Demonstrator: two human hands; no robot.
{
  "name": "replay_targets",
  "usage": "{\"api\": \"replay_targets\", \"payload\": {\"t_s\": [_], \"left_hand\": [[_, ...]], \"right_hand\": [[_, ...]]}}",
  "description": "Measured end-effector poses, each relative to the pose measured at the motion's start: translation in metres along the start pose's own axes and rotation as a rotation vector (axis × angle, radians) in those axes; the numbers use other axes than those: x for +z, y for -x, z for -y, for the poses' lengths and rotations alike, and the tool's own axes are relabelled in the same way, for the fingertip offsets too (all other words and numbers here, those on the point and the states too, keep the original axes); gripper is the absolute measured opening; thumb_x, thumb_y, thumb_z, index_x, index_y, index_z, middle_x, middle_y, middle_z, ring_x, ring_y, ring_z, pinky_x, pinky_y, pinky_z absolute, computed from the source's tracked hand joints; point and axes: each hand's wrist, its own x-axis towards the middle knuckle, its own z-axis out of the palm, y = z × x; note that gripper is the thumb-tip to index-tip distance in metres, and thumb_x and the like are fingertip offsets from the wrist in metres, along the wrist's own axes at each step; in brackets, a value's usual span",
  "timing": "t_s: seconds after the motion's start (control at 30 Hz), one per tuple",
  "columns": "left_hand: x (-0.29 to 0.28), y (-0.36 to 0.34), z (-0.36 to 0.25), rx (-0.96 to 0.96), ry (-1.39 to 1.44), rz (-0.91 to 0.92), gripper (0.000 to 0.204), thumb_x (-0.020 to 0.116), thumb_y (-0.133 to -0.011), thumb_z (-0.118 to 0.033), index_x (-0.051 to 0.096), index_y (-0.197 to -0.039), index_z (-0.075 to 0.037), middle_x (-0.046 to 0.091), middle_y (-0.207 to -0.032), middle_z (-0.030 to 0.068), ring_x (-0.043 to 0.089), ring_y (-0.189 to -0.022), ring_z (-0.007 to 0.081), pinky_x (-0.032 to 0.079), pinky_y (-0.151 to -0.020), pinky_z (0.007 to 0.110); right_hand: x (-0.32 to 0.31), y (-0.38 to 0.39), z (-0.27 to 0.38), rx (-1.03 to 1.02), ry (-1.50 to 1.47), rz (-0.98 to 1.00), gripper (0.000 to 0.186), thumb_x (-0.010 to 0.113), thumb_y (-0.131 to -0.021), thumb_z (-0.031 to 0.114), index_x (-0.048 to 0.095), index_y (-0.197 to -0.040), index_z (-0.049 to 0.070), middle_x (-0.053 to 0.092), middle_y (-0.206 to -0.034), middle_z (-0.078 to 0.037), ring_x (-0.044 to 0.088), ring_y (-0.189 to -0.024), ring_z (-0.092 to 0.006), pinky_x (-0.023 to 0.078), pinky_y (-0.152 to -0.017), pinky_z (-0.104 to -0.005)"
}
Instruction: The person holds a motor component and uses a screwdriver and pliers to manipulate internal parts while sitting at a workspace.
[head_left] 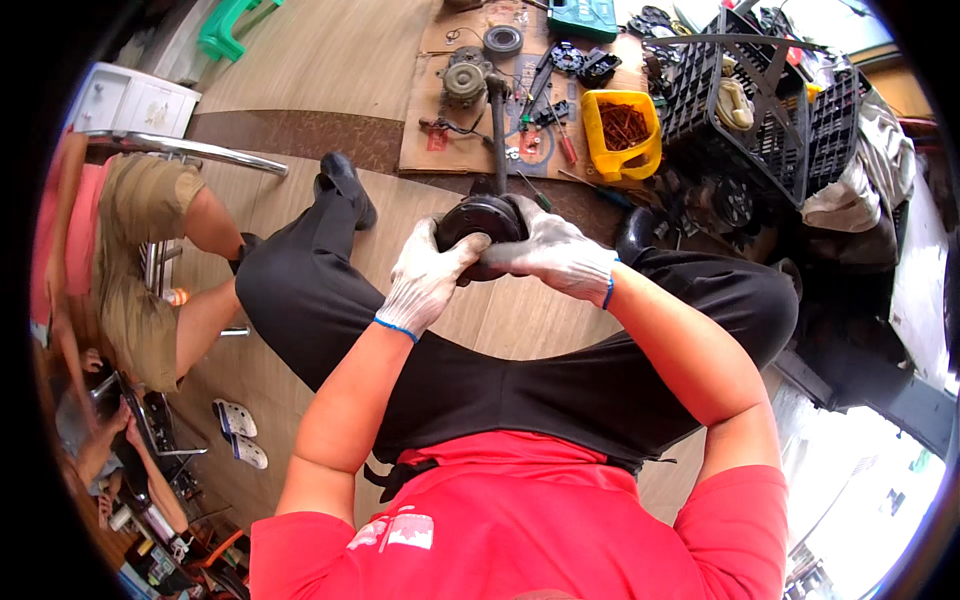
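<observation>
Between my knees I hold a round black metal part, broad like a drum or hub. My left hand wears a white work glove with a blue cuff and grips its left side, thumb across the face. My right hand, gloved the same way, wraps round the right side. Behind the part a dark metal rod runs away from me over the cardboard; I cannot tell whether it is joined to the part. The fingers under the part are hidden.
Flattened cardboard carries a motor-like metal part, a black ring and a red-handled screwdriver. A cut yellow container holds rusty screws. Black crates stand far right. At left another person sits near white clogs.
</observation>
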Motion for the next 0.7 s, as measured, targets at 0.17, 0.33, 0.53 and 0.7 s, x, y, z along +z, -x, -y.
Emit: {"api": "replay_targets", "payload": {"t_s": [0.17, 0.33, 0.53, 0.7], "left_hand": [[0.005, 0.001, -0.003, -0.119, -0.159, -0.097, 0.059, 0.08, -0.086, -0.037, 0.059, -0.12, 0.006, 0.069, -0.095, 0.0128, 0.066, -0.073, 0.015, 0.055, -0.063, 0.028], [-0.002, 0.004, -0.002, -0.202, -0.049, -0.009, 0.058, 0.076, -0.088, -0.042, 0.06, -0.118, 0.005, 0.068, -0.097, 0.0126, 0.066, -0.072, 0.0157, 0.056, -0.062, 0.029], [-0.008, 0.0, 0.012, -0.167, 0.123, 0.08, 0.051, 0.073, -0.092, -0.037, 0.06, -0.115, 0.007, 0.068, -0.098, 0.0119, 0.064, -0.071, 0.0149, 0.055, -0.062, 0.029], [-0.011, 0.006, 0.008, -0.107, -0.012, 0.098, 0.051, 0.071, -0.092, -0.033, 0.059, -0.119, 0.009, 0.068, -0.096, 0.0125, 0.064, -0.071, 0.0141, 0.054, -0.069, 0.029]], "right_hand": [[0.011, -0.01, -0.02, 0.009, 0.223, -0.083, 0.078, 0.087, -0.072, 0.026, 0.052, -0.138, 0.005, 0.07, -0.113, -0.011, 0.067, -0.097, -0.0182, 0.054, -0.08, -0.0306], [0.01, -0.014, -0.014, 0.055, 0.066, -0.032, 0.062, 0.084, -0.07, 0.028, 0.062, -0.121, 0.001, 0.07, -0.092, -0.009, 0.061, -0.071, -0.0146, 0.05, -0.06, -0.0296], [0.002, -0.021, -0.02, 0.082, -0.001, -0.01, 0.053, 0.08, -0.073, 0.021, 0.063, -0.12, 0.002, 0.07, -0.091, -0.008, 0.06, -0.073, -0.0149, 0.048, -0.061, -0.0292], [-0.004, -0.027, -0.035, 0.0, -0.131, 0.092, 0.052, 0.079, -0.077, 0.019, 0.063, -0.124, 0.003, 0.069, -0.095, -0.006, 0.059, -0.078, -0.0113, 0.046, -0.064, -0.0276]]}}
